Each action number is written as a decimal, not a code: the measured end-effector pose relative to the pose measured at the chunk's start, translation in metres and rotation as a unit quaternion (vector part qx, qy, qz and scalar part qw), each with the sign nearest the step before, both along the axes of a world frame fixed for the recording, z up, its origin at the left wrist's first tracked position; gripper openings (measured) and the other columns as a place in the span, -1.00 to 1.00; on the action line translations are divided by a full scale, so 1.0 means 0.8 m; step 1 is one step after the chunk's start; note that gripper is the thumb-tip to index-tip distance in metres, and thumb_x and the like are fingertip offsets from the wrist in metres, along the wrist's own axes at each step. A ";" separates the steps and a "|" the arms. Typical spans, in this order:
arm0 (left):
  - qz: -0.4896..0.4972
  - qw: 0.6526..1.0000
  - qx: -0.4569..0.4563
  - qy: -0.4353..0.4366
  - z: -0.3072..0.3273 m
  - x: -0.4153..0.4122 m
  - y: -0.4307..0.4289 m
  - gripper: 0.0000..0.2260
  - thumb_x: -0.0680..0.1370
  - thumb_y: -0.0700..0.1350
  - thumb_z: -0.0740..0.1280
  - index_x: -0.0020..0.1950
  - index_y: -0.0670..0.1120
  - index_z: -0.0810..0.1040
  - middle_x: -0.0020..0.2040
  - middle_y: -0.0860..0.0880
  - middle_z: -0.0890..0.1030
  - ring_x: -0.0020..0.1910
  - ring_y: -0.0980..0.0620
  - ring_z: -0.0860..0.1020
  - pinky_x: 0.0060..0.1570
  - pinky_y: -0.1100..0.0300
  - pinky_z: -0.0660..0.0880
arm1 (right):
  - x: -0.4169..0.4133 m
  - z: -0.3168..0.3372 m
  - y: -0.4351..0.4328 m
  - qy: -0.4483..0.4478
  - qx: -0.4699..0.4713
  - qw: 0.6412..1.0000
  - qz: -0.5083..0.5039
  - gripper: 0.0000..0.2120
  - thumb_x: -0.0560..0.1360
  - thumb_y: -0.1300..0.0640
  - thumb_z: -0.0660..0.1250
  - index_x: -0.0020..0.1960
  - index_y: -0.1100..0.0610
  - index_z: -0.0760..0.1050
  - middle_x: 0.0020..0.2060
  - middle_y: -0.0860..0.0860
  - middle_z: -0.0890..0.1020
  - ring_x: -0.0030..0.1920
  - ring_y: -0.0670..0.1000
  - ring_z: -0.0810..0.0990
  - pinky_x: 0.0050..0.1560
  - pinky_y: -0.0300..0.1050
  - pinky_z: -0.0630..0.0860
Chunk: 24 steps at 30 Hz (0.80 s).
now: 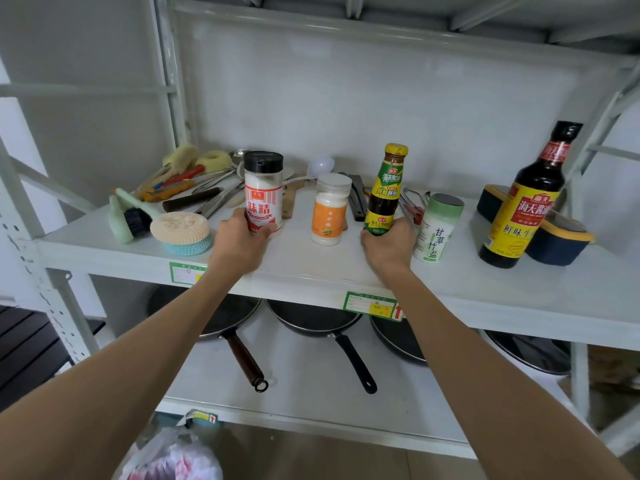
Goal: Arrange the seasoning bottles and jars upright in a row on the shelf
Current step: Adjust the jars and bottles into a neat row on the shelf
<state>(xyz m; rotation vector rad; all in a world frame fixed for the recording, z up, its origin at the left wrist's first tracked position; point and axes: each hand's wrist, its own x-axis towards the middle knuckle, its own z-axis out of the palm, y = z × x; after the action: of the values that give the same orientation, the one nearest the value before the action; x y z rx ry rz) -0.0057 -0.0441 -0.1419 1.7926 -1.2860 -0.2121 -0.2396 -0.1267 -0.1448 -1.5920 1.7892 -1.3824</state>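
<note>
Both forearms reach in: left hand (239, 237) wraps the MSG shaker (263, 192), right hand (389, 244) wraps the oyster sauce bottle (384, 192), both upright on the shelf (311, 268). Best to slide each level with the sugar jar (329, 209) between them, gripping low so neither tips, in 1 line with the bamboo salt shaker (438, 226) and soy sauce bottle (526, 195).

Looking at pale grey metal shelving rack (311, 282), my landmark. Behind rack: plain white wall (86, 98), evenly lit, soft daylight. Rack's perforated upright (52, 306) at left, diagonal brace at right. Below rack: beige tiled floor (346, 459). Left of rack: dark slatted furniture (27, 344), partly out of view. I cannot see any window.
</note>
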 end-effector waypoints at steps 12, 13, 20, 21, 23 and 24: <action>0.002 1.000 0.003 -0.009 0.007 -0.007 0.009 -0.50 0.54 0.10 0.36 0.40 -0.11 0.40 0.27 -0.10 0.59 0.21 -0.11 0.56 0.16 0.04 0.48 | -0.025 0.008 0.040 0.000 -0.012 1.000 0.013 -0.62 0.41 0.16 0.50 0.16 0.25 0.47 0.05 0.15 0.61 0.04 0.12 0.59 -0.06 -0.13 0.47; 0.002 1.000 0.004 -0.010 0.006 -0.007 0.009 -0.50 0.54 0.10 0.36 0.40 -0.11 0.40 0.27 -0.10 0.59 0.21 -0.12 0.56 0.16 0.03 0.48 | -0.025 0.009 0.041 -0.003 -0.013 1.000 0.008 -0.62 0.42 0.17 0.50 0.16 0.25 0.48 0.05 0.15 0.61 0.04 0.13 0.60 -0.06 -0.14 0.46; -0.005 1.000 0.005 -0.016 0.004 -0.002 0.007 -0.48 0.53 0.13 0.35 0.40 -0.10 0.39 0.26 -0.10 0.59 0.21 -0.11 0.56 0.16 0.02 0.48 | -0.025 0.010 0.041 -0.010 -0.015 1.000 -0.008 -0.59 0.41 0.15 0.51 0.19 0.23 0.51 0.07 0.15 0.63 0.04 0.13 0.62 -0.03 -0.13 0.50; -0.004 1.000 0.005 -0.018 0.003 -0.001 0.006 -0.48 0.53 0.14 0.35 0.40 -0.10 0.39 0.25 -0.10 0.59 0.20 -0.11 0.56 0.16 0.02 0.49 | -0.025 0.010 0.041 -0.008 -0.016 1.000 -0.008 -0.59 0.41 0.14 0.52 0.19 0.23 0.51 0.07 0.15 0.63 0.04 0.13 0.63 -0.03 -0.13 0.50; -0.004 1.000 0.005 -0.017 0.003 0.000 0.006 -0.47 0.52 0.15 0.35 0.40 -0.08 0.40 0.24 -0.09 0.59 0.19 -0.11 0.56 0.14 0.02 0.49 | -0.025 0.010 0.042 -0.002 -0.017 1.000 -0.008 -0.58 0.41 0.13 0.52 0.19 0.24 0.51 0.06 0.14 0.64 0.03 0.12 0.63 -0.06 -0.16 0.48; -0.003 1.000 0.006 -0.016 0.003 0.000 0.006 -0.47 0.52 0.15 0.35 0.40 -0.08 0.40 0.24 -0.09 0.59 0.18 -0.10 0.56 0.13 0.02 0.49 | -0.024 0.010 0.043 0.000 -0.018 1.000 -0.008 -0.58 0.41 0.13 0.52 0.18 0.24 0.51 0.06 0.14 0.63 0.03 0.12 0.63 -0.07 -0.16 0.47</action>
<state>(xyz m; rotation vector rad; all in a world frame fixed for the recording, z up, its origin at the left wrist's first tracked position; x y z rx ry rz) -0.0060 -0.0391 -0.1398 1.8092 -1.3157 -0.1964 -0.2591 -0.0921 -0.1364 -1.5990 1.7913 -1.4284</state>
